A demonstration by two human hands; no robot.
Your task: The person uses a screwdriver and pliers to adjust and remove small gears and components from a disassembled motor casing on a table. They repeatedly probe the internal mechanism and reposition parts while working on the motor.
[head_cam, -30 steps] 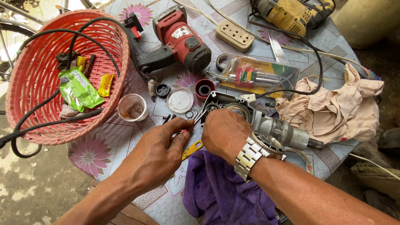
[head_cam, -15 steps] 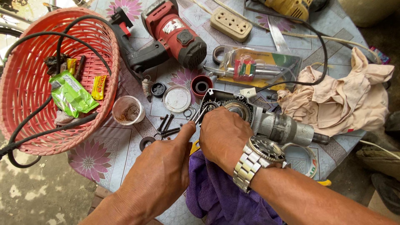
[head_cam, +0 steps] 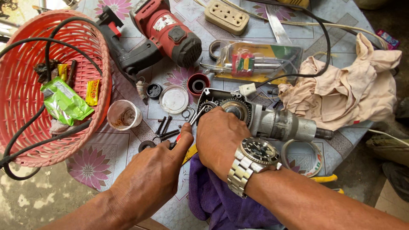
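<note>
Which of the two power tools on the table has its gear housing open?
The grey power tool under the right hand, with its gear exposed. The red power tool near the basket is closed and untouched.

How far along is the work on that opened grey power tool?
Done: the grey metal power tool lies open, its gear showing, with black screws, a round white lid and a red cup-shaped part set aside on the flowered tablecloth. In hand: the right hand presses on the open housing; the left hand rests beside it. Left: those loose parts are not yet refitted.
</note>
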